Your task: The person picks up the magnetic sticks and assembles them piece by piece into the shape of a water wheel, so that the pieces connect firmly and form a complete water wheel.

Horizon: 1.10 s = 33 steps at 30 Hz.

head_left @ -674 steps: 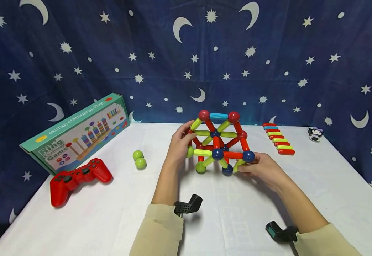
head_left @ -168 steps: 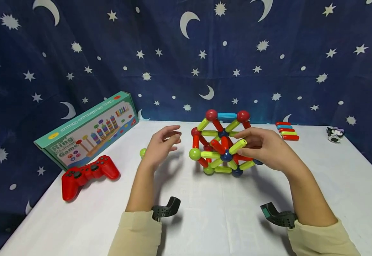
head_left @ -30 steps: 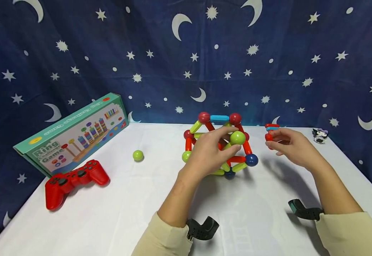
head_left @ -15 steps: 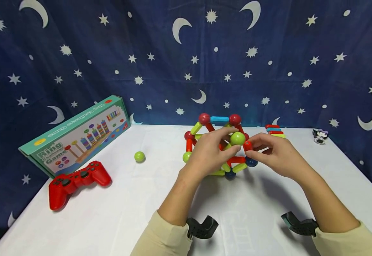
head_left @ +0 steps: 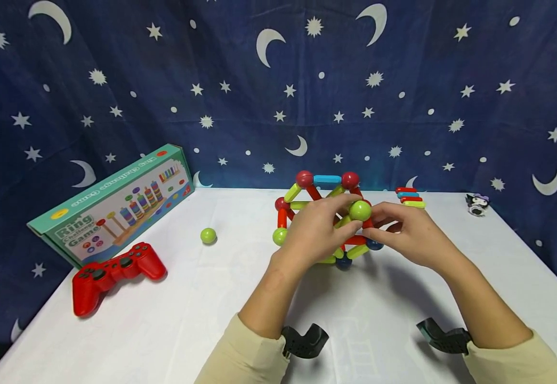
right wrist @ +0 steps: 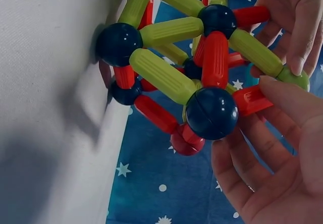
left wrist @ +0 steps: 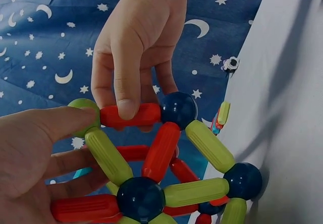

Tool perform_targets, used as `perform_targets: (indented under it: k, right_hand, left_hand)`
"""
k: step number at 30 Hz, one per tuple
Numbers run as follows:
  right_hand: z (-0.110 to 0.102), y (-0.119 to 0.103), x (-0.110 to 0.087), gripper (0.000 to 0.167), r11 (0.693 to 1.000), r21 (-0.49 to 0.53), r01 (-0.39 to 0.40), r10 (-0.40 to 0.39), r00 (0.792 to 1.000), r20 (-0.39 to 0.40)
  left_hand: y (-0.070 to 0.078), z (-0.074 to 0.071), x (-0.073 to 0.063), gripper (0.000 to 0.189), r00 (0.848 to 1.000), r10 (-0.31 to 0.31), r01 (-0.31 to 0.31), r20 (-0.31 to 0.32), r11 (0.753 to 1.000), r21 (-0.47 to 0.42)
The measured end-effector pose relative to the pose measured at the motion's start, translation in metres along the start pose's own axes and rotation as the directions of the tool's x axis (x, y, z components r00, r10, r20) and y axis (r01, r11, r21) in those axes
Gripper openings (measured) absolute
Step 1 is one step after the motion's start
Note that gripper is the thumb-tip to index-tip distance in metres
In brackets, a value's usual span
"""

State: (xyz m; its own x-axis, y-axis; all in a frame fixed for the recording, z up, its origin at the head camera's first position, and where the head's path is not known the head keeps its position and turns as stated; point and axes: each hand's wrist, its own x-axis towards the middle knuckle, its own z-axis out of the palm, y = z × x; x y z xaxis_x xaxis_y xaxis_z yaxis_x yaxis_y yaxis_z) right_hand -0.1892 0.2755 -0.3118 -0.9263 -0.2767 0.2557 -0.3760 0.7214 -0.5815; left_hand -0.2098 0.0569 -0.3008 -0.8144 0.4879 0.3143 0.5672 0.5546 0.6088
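Note:
A magnetic stick-and-ball frame of red, lime and blue sticks with red, navy and green balls stands mid-table, its blue stick (head_left: 327, 180) along the top. My left hand (head_left: 311, 230) pinches a green ball (head_left: 360, 210) at the frame's near side, a lime stick (left wrist: 107, 153) running from that ball down to a navy ball (left wrist: 141, 199). My right hand (head_left: 419, 234) pinches a red magnetic stick (left wrist: 149, 114) between thumb and fingers. One end of this stick meets the green ball, the other a navy corner ball (right wrist: 212, 113). The hands hide much of the frame's middle in the head view.
A loose green ball (head_left: 208, 236) lies to the left. Several loose sticks (head_left: 412, 204) lie in a row at back right, near a small black-and-white figure (head_left: 477, 204). A red game controller (head_left: 117, 274) and a green-edged game box (head_left: 115, 205) occupy the left side.
Over the earlier frames the loose stick row shrank and one loose green ball went to the frame. In the last second my right hand brought a red stick leftward from the row to the held ball.

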Motion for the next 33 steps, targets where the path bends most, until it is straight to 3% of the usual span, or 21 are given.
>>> perform_targets:
  k: [6,10,15,18,21,26,29,33]
  right_hand:
    - [-0.003,0.005,0.001,0.026,0.999,0.039,0.004,-0.005,0.999,0.038]
    - [-0.008,0.018,0.000,0.027,0.989,0.145,-0.019,0.009,0.998,0.063]
    - [-0.015,0.049,-0.002,0.023,0.920,0.373,-0.123,0.110,0.992,0.055]
    - [-0.016,0.069,-0.001,0.023,0.886,0.413,-0.210,0.212,0.976,0.041]
    - [-0.015,0.089,0.002,0.035,0.898,0.335,-0.285,0.295,0.955,0.022]
    - [-0.009,0.116,0.010,0.052,0.915,0.099,-0.390,0.395,0.918,-0.029]
    - [-0.007,0.130,0.015,0.055,0.887,-0.029,-0.460,0.458,0.887,-0.054]
    - [-0.008,0.144,0.021,0.064,0.828,-0.148,-0.542,0.539,0.840,-0.058]
  left_hand:
    - [-0.001,-0.001,0.000,0.044,1.000,0.003,-0.003,-0.004,1.000,0.015]
    - [-0.003,-0.002,-0.002,0.042,1.000,0.016,-0.016,-0.015,1.000,0.016]
    - [-0.012,-0.005,-0.008,0.040,0.999,0.004,-0.005,-0.037,0.999,-0.037]
    - [-0.019,-0.007,-0.012,0.040,0.999,-0.017,0.012,-0.050,0.995,-0.096]
    - [-0.026,-0.010,-0.017,0.040,0.997,-0.034,0.022,-0.065,0.986,-0.168]
    - [-0.038,-0.014,-0.024,0.038,0.995,-0.050,0.026,-0.085,0.965,-0.263]
    - [-0.045,-0.019,-0.027,0.036,0.992,-0.066,0.030,-0.110,0.952,-0.304]
    - [-0.056,-0.028,-0.032,0.033,0.979,-0.090,0.020,-0.184,0.936,-0.351]
